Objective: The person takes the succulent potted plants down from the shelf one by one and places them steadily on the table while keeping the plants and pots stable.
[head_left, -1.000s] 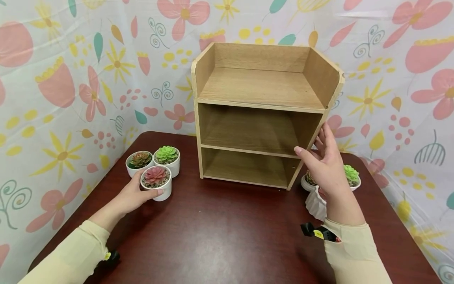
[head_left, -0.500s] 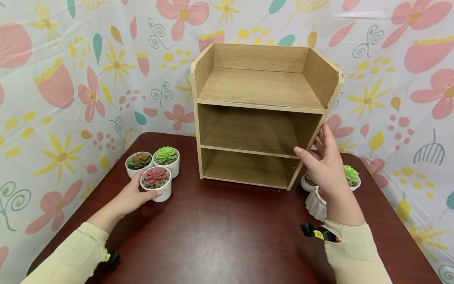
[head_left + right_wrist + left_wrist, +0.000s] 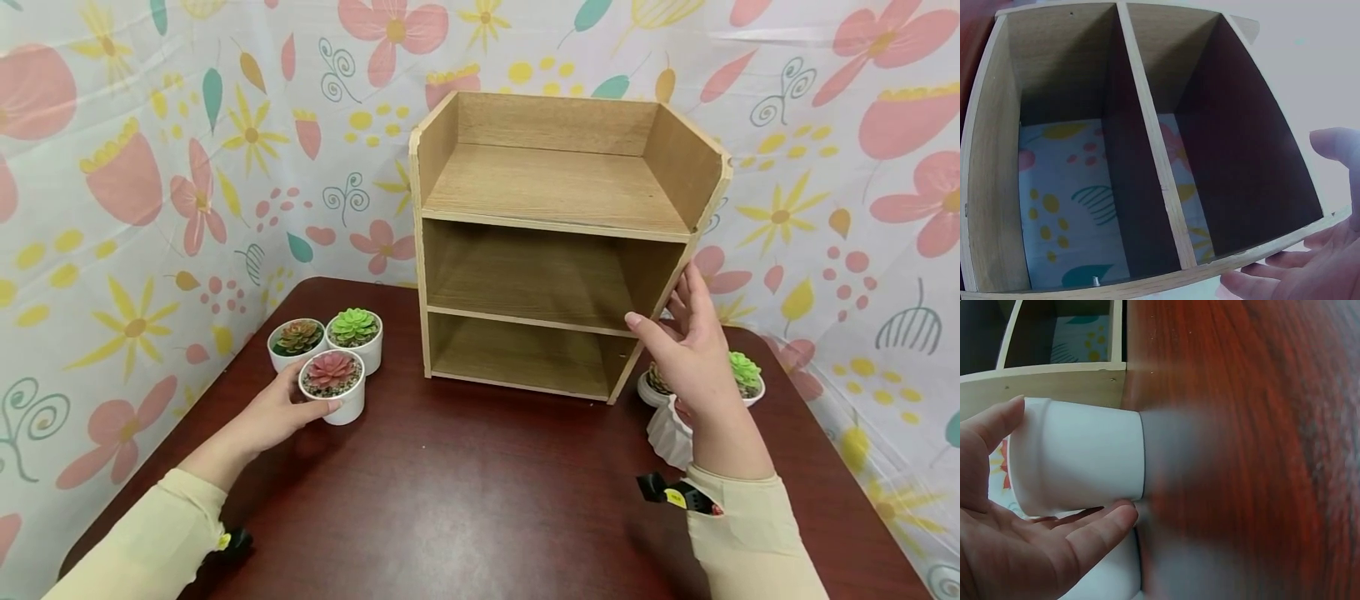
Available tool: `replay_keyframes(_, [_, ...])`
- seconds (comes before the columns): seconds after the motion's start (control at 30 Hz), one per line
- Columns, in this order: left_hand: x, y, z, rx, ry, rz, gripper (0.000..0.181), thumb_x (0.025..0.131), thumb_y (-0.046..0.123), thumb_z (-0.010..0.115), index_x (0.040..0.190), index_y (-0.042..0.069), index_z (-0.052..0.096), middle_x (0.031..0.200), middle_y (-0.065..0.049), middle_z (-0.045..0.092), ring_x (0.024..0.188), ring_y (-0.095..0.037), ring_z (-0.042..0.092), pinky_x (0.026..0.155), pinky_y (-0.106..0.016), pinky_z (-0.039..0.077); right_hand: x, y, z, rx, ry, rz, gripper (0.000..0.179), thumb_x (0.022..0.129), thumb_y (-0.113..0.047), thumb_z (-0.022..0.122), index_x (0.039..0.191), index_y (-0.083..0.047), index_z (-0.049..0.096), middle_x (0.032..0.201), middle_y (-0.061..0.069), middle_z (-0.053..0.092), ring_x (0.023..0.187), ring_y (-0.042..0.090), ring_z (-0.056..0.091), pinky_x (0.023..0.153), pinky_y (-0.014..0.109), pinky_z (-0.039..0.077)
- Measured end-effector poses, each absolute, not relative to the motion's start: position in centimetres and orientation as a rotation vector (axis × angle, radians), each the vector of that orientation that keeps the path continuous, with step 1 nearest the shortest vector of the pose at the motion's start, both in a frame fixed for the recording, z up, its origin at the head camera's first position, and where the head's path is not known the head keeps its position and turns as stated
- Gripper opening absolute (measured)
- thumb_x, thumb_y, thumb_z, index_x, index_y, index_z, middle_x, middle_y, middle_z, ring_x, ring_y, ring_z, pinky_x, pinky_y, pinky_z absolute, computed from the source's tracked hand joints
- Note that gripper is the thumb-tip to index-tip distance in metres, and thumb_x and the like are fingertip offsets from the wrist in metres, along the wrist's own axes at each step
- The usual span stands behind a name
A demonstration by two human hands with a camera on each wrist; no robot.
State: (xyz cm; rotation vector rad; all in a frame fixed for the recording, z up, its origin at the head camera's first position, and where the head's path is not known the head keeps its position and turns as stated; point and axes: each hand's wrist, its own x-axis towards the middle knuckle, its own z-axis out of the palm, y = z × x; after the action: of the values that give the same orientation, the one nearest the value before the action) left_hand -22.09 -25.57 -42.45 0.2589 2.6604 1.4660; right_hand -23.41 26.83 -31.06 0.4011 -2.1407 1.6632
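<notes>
In the head view, my left hand [image 3: 273, 414] holds a white pot with a pink succulent [image 3: 332, 372], thumb on the near side and fingers round the far left. The left wrist view shows the smooth white pot [image 3: 1085, 453] between thumb and fingers, its base at the tabletop. A wooden shelf unit [image 3: 555, 187] stands in the middle. Beside its right panel is my right hand [image 3: 693, 358], fingers along the outer side. My right thumb stretches in front of the panel's edge; in the right wrist view it appears off the wood [image 3: 1254, 253].
Behind the held pot stand a brownish succulent [image 3: 297, 337] and a green succulent [image 3: 354, 327], both in white pots. Partly hidden by my right arm are a ribbed white pot [image 3: 667, 433] and another green succulent [image 3: 744, 372]. Flower-print cloth [image 3: 337, 125] hangs behind the dark red table [image 3: 450, 500].
</notes>
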Motion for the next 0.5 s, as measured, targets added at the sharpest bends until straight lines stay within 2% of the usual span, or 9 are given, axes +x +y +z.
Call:
replay_keyframes(0.1, [-22.1, -25.7, -42.2, 0.251, 2.663, 1.442, 0.086, 0.094, 0.032, 0.075, 0.160, 0.006, 0.027, 0.150, -0.022, 0.053, 0.131, -0.033, 0.055, 0.089, -0.025, 0.050, -23.2, 27.0, -30.9, 0.389, -2.164, 1.640, 0.092, 0.093, -0.007, 0.073, 0.163, -0.037, 0.021, 0.168, 0.008, 0.032, 0.150, 0.033, 0.038, 0.092, 0.011, 0.047])
replay_keyframes(0.23, [-22.1, -26.2, -41.6, 0.230, 2.676, 1.374, 0.084, 0.093, 0.037, 0.077, 0.159, 0.004, 0.034, 0.145, -0.023, 0.059, 0.129, -0.033, 0.059, 0.091, -0.033, 0.054, -22.5, 27.6, -30.6, 0.361, -2.240, 1.593, 0.091, 0.095, -0.012, 0.071, 0.164, -0.039, 0.017, 0.170, 0.006, 0.029, 0.152, 0.035, 0.035, 0.092, 0.008, 0.046])
replay_keyframes(0.37, [-22.0, -27.0, -40.6, 0.221, 2.742, 1.267, 0.081, 0.092, 0.043, 0.076, 0.155, 0.003, 0.043, 0.137, -0.023, 0.065, 0.127, -0.034, 0.064, 0.091, -0.037, 0.057, -21.7, 28.6, -30.2, 0.340, -2.341, 1.565, 0.087, 0.099, -0.016, 0.068, 0.165, -0.037, 0.015, 0.171, 0.009, 0.027, 0.151, 0.040, 0.035, 0.090, 0.005, 0.047])
replay_keyframes(0.43, [-21.9, -27.3, -39.8, 0.210, 2.803, 1.179, 0.081, 0.093, 0.049, 0.073, 0.153, 0.000, 0.046, 0.132, -0.023, 0.069, 0.123, -0.035, 0.067, 0.091, -0.040, 0.058, -21.3, 29.2, -30.1, 0.324, -2.404, 1.526, 0.084, 0.100, -0.019, 0.066, 0.165, -0.036, 0.015, 0.170, 0.011, 0.028, 0.149, 0.036, 0.039, 0.089, 0.004, 0.046])
replay_keyframes(0.5, [-21.9, -27.5, -38.8, 0.205, 2.860, 1.109, 0.081, 0.095, 0.053, 0.069, 0.151, -0.002, 0.048, 0.127, -0.024, 0.071, 0.119, -0.036, 0.069, 0.091, -0.045, 0.058, -21.0, 30.0, -30.2, 0.327, -2.469, 1.452, 0.082, 0.101, -0.021, 0.066, 0.165, -0.033, 0.015, 0.169, 0.014, 0.030, 0.145, 0.024, 0.047, 0.089, 0.004, 0.046])
